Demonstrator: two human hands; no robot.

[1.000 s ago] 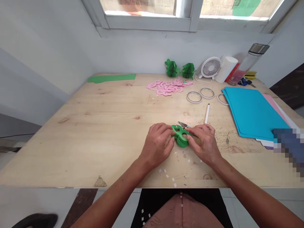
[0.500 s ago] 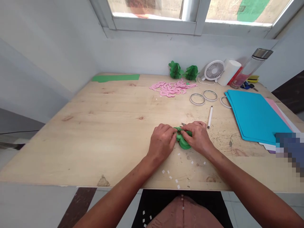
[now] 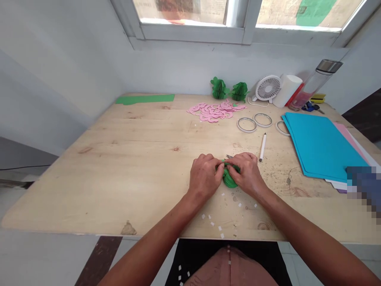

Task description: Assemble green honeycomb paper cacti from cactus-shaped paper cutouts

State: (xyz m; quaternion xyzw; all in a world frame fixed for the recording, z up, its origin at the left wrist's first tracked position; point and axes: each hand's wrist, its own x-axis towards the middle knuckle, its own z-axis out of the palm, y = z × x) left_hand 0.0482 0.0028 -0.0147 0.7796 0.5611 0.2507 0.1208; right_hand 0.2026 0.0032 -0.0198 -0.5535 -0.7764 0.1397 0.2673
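Directly in front of you on the desk [image 3: 133,171], close to its near edge, is the green paper stack [image 3: 230,181], its layers fanned in rounded lobes. Your left hand [image 3: 205,176] and right hand [image 3: 246,169] pinch its upper part, fingertips nearly meeting and covering much of it.

The desk is pale, knotted wood with a stain near its front edge. Beyond it, the white wall [image 3: 172,65] rises to a window [image 3: 193,33].

Taking the stack as your clock centre, a pointed metal tool [image 3: 229,156] shows at twelve, mostly hidden by your right hand. White scraps [image 3: 220,228] lie around six to seven. A white pen [image 3: 262,147] sits between one and two, two tape rings [image 3: 247,131] at one, pink cutouts [image 3: 214,113] just before twelve, and two green paper figures [image 3: 218,90] behind them. The fan [image 3: 268,88] is at one, the bottle [image 3: 314,85] between one and two, the blue sheets [image 3: 326,147] between two and three, and a green strip [image 3: 145,99] between ten and eleven.

Print behind the window's left pane is too blurred to read.
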